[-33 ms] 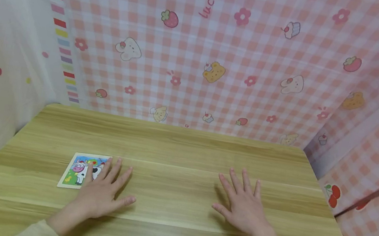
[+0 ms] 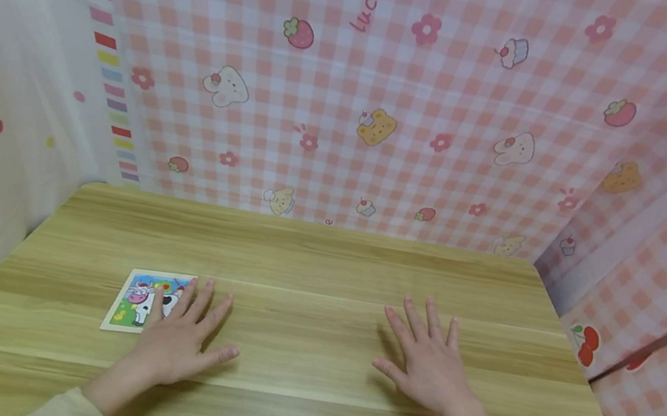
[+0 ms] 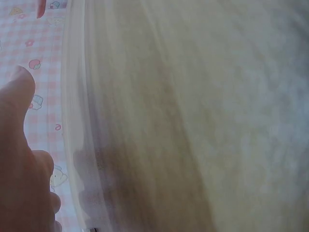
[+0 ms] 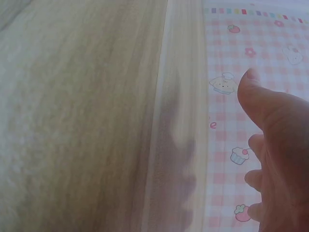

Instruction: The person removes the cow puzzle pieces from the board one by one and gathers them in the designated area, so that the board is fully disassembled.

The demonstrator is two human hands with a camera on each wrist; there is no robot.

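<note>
In the lower left of the head view, the cow picture [image 2: 139, 302] lies on the wooden tabletop [image 2: 320, 287], partly hidden by my left hand [image 2: 176, 342]. My right hand [image 2: 431, 366] is right of centre, lower frame. On both, my fingers are released and spread apart.

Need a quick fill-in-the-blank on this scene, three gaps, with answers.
1. In the head view, the left hand partly hides a card printed with a black-and-white ____.
2. The right hand, its fingers spread, is holding ____.
3. The cloth behind the table is checked in white and ____.

Missing words: cow; nothing; pink.
</note>
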